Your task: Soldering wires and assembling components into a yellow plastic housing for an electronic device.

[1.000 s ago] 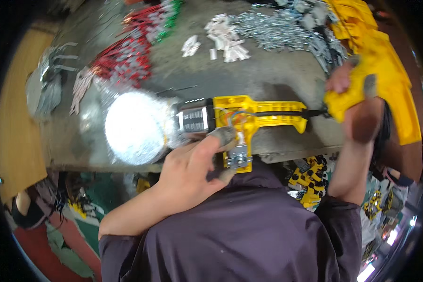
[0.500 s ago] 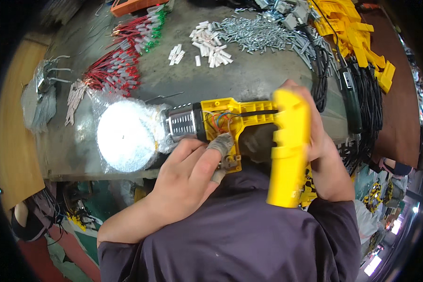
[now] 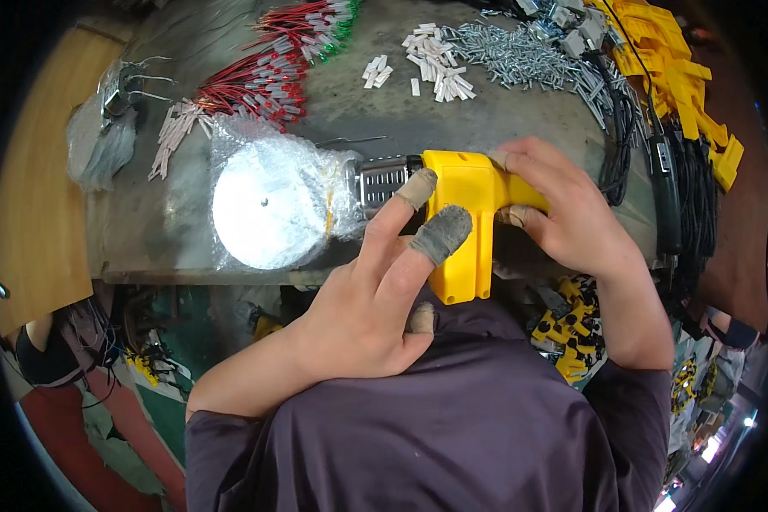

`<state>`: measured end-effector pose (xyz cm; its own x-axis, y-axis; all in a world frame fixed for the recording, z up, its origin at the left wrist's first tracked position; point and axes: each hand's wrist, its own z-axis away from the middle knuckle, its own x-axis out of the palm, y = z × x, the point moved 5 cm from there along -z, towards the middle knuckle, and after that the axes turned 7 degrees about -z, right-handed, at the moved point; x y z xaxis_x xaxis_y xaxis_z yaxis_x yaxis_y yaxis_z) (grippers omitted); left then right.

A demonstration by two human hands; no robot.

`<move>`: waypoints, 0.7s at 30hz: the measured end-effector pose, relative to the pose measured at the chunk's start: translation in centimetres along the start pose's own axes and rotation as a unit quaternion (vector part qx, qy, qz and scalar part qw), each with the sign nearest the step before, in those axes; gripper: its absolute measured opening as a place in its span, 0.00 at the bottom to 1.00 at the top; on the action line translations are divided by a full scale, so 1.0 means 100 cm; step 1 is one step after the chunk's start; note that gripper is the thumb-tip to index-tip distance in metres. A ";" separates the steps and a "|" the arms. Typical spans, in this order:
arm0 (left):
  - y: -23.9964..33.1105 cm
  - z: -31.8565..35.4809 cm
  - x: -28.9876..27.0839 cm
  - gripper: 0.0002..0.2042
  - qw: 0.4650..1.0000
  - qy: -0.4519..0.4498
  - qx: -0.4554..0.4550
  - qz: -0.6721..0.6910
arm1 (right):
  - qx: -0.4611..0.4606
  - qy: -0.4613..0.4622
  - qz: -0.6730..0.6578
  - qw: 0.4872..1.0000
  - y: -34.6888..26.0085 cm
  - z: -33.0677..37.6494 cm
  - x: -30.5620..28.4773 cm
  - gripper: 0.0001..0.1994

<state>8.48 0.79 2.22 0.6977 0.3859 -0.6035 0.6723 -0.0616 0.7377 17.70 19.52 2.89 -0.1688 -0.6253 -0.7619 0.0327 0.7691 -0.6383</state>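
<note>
Grey worktable: yellow housing between spread left hand, right hand gripping handle

- A dark purple-grey shirt of smooth, faintly creased cloth
- Short, loose sleeves, the left and right both leaving the forearms bare
- On the left hand, a dark grey index-finger wrap and a beige middle-finger wrap
- On the right hand, a tan thumb wrap
</note>
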 end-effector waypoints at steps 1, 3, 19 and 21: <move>-0.002 0.001 0.000 0.38 1.000 0.005 -0.024 0.017 | -0.002 0.000 -0.001 1.000 -0.001 0.000 0.000 0.26; -0.004 0.002 -0.008 0.37 0.998 0.033 0.015 -0.043 | 0.010 -0.012 0.043 0.999 0.001 -0.001 0.001 0.25; -0.009 -0.068 0.006 0.28 0.920 -0.225 0.167 -0.274 | 0.004 0.015 0.008 1.000 -0.002 0.003 0.001 0.20; -0.004 -0.064 0.004 0.28 0.914 -0.235 0.164 -0.287 | 0.058 0.024 -0.002 0.998 0.018 -0.002 -0.021 0.19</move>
<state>6.90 6.82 3.59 0.1851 0.0089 -0.9827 0.9449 -0.2763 0.1754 17.89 22.27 3.39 -0.2166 -0.6186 -0.7552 0.1449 0.7447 -0.6515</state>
